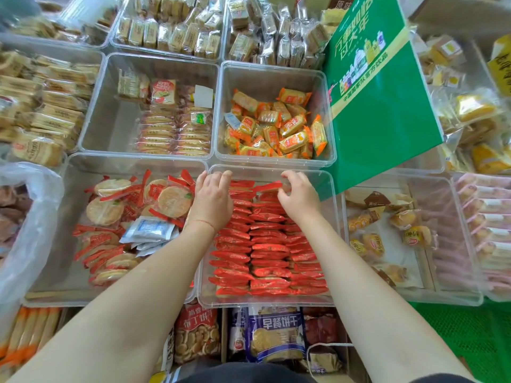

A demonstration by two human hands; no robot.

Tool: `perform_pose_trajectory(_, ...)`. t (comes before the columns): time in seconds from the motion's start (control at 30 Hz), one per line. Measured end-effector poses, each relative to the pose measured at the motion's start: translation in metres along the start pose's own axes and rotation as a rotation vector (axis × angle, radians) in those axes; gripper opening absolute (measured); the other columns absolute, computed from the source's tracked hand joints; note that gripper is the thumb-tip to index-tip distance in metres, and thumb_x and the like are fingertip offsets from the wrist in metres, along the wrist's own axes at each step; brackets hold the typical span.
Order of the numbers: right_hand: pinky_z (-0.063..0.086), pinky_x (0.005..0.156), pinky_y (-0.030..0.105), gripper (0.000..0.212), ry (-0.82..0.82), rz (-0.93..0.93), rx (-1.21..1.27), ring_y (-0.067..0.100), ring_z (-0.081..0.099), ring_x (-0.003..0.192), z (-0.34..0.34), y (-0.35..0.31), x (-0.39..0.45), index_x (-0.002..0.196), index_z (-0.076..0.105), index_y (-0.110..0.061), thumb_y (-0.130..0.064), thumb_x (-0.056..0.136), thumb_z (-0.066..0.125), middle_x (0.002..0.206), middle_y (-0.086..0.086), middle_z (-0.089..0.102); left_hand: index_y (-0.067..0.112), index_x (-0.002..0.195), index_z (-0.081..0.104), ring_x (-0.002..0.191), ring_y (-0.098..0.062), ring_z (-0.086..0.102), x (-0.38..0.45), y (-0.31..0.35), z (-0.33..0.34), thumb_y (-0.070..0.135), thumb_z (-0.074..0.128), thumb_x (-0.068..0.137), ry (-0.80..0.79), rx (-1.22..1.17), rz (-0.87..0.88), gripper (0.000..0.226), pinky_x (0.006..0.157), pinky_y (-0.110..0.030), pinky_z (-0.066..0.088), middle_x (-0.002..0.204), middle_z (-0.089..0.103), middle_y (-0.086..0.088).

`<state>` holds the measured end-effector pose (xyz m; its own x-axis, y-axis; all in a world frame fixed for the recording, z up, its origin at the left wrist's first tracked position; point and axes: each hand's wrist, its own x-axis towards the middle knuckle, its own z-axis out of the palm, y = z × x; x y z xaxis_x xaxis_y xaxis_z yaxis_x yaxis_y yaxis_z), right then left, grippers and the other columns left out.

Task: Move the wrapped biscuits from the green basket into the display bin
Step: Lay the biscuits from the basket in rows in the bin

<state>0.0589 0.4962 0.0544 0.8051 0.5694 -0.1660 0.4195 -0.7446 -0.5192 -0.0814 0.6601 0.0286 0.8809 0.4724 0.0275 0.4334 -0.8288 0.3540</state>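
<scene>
Shop display of clear plastic bins fills the frame, most holding wrapped snacks. Centre, lower half: the display bin holds red wrapped biscuits standing on edge in tight rows, nearly to its far wall. Left hand rests palm-down on the far left rows, fingers curled loosely, gripping nothing that I can see. Right hand sits at the far right rows, fingertips pinched on the crimped edge of one red packet. A green basket shows only as mesh at lower right; contents out of view. Packets likely light, slick film, brittle inside; best held by flat sides, not squeezed.
</scene>
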Motion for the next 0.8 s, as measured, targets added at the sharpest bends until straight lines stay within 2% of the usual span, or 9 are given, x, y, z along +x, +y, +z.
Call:
perform_pose_trajectory(0.07,0.043,0.066,0.027,0.037,-0.009,0.011,0.012,0.014,0.055,0.086,0.006,-0.002,-0.001,0.131,0.053,-0.022,-0.031,0.094,0.055,0.121,0.0,0.052,0.007,0.136,0.044,0.116,-0.028,0.049,0.0,0.0,-0.001,0.007,0.047,0.084,-0.021,0.02,0.0,0.053,0.12,-0.042,0.011,0.118,0.055,-0.009)
perform_pose_trajectory(0.13,0.043,0.067,0.029,0.039,-0.034,0.056,0.012,0.016,0.053,0.092,0.013,-0.003,-0.001,0.131,0.052,-0.023,-0.037,0.096,0.049,0.121,0.001,0.051,0.008,0.137,0.042,0.116,-0.028,0.048,0.0,0.001,-0.002,0.007,0.048,0.083,-0.034,0.035,0.004,0.055,0.12,-0.043,0.01,0.119,0.054,-0.009)
perform_pose_trajectory(0.23,0.049,0.088,0.042,0.046,-0.07,0.184,-0.086,0.028,0.055,0.11,0.024,-0.002,0.002,0.134,0.051,-0.021,-0.045,0.097,0.038,0.125,0.008,0.055,0.008,0.139,0.04,0.118,-0.027,0.046,0.0,0.002,-0.003,0.007,0.048,0.082,-0.05,0.048,0.005,0.057,0.12,-0.042,0.008,0.121,0.052,-0.009)
perform_pose_trajectory(0.37,0.037,0.103,0.049,0.076,-0.074,0.296,-0.165,0.032,0.05,0.125,0.026,-0.009,0.01,0.138,0.05,-0.016,-0.073,0.09,0.032,0.134,0.012,0.055,0.008,0.139,0.041,0.119,-0.028,0.046,0.0,0.003,-0.004,0.007,0.049,0.081,-0.053,0.048,0.003,0.058,0.12,-0.042,0.008,0.123,0.052,-0.009)
perform_pose_trajectory(0.47,0.034,0.105,0.046,0.067,-0.055,0.385,-0.19,0.033,0.052,0.121,0.027,-0.008,0.016,0.132,0.055,-0.012,-0.065,0.095,0.034,0.128,0.014,0.059,0.008,0.137,0.043,0.117,-0.029,0.047,0.0,0.003,-0.004,0.006,0.05,0.079,-0.049,0.049,0.004,0.058,0.12,-0.043,0.009,0.121,0.053,-0.01)
perform_pose_trajectory(0.57,0.03,0.106,0.044,0.059,-0.117,0.51,-0.104,0.033,0.054,0.12,0.027,-0.003,0.022,0.13,0.053,-0.007,-0.055,0.1,0.036,0.126,0.013,0.063,0.007,0.134,0.045,0.113,-0.031,0.049,-0.001,0.003,-0.004,0.005,0.05,0.077,-0.038,0.052,0.01,0.057,0.119,-0.044,0.011,0.118,0.054,-0.011)
perform_pose_trajectory(0.63,0.035,0.105,0.043,0.059,-0.175,0.464,-0.085,0.033,0.055,0.119,0.026,-0.004,0.026,0.131,0.053,-0.006,-0.054,0.1,0.039,0.126,0.013,0.063,0.007,0.134,0.045,0.113,-0.031,0.048,-0.001,0.002,-0.004,0.006,0.05,0.077,-0.042,0.056,0.012,0.057,0.119,-0.045,0.011,0.117,0.053,-0.01)
perform_pose_trajectory(0.7,0.045,0.095,0.04,0.056,-0.24,0.399,-0.041,0.032,0.059,0.107,0.026,-0.004,0.031,0.124,0.06,-0.006,-0.054,0.099,0.043,0.119,0.013,0.066,0.008,0.134,0.045,0.113,-0.031,0.048,-0.001,0.002,-0.005,0.006,0.05,0.077,-0.044,0.057,0.011,0.057,0.119,-0.045,0.011,0.117,0.053,-0.01)
perform_pose_trajectory(0.8,0.048,0.087,0.037,0.053,-0.305,0.381,0.009,0.03,0.061,0.098,0.032,-0.005,0.034,0.115,0.066,-0.007,-0.052,0.099,0.043,0.11,0.012,0.069,0.008,0.134,0.044,0.114,-0.03,0.048,0.0,0.003,-0.006,0.007,0.05,0.078,-0.05,0.059,0.013,0.057,0.119,-0.045,0.01,0.119,0.053,-0.01)
